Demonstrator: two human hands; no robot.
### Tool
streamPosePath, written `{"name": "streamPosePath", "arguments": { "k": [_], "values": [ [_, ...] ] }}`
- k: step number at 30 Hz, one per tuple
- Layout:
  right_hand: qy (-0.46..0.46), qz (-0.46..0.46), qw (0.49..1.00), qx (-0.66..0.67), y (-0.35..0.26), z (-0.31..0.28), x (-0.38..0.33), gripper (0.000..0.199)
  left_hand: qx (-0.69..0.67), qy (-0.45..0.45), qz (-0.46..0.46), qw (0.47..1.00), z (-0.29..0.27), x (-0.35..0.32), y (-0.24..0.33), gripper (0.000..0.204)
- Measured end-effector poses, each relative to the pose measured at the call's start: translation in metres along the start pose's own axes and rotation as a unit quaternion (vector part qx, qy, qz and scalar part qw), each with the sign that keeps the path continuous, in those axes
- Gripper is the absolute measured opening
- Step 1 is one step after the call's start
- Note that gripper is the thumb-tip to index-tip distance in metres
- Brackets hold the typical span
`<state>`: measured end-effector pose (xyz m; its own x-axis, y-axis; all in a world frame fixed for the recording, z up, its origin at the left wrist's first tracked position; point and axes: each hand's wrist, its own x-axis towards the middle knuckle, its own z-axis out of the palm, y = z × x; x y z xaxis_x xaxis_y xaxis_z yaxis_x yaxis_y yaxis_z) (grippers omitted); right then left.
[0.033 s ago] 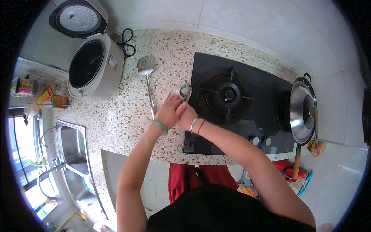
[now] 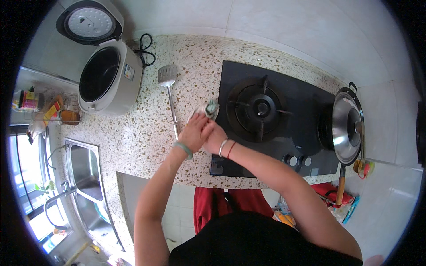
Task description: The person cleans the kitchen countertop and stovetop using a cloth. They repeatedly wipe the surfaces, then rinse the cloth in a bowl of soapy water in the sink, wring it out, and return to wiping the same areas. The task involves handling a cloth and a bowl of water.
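One left hand [image 2: 194, 133], fingers together, and one right hand [image 2: 215, 136] against it cover one end of a cloth [image 2: 212, 107] that pokes out beyond both, by the left edge of the hob [image 2: 301, 115], their grip too hidden to tell how far closed.

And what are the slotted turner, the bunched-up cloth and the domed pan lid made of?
Slotted turner: metal, probably stainless steel, with a silvery, lightly shiny finish.
Bunched-up cloth: woven or knitted fabric, perhaps cotton; it looks matte and soft and crumples into folds, but the fibre can't be told.
Domed pan lid: likely polished steel, since it's silvery with bright reflections.
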<state>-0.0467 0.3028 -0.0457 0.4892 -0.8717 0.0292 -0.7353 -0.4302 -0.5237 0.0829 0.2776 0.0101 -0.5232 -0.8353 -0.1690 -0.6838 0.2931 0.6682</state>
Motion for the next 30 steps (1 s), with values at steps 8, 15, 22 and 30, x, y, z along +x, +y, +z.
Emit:
{"name": "streamPosePath", "arguments": {
  "k": [8, 15, 22, 30],
  "values": [
    [-0.048, 0.103, 0.971, 0.208, -0.051, -0.058, -0.029, 0.020, -0.243, -0.227, -0.222, 0.917, -0.041, -0.032, 0.018, 0.058],
    [0.162, 0.203, 0.674, 0.692, 0.023, -0.191, 0.011, 0.016, -0.492, -0.075, -0.070, 0.864, -0.085, 0.044, 0.069, 0.068],
    [0.395, 0.197, 0.448, 0.777, 0.168, -0.250, -0.013, 0.016, -0.502, -0.030, -0.044, 0.863, -0.015, 0.192, 0.163, 0.072],
    [0.664, 0.355, 0.501, 0.427, 0.290, -0.278, -0.042, 0.025, -0.270, -0.078, -0.052, 0.958, 0.115, 0.340, 0.238, 0.060]
  ]
}}
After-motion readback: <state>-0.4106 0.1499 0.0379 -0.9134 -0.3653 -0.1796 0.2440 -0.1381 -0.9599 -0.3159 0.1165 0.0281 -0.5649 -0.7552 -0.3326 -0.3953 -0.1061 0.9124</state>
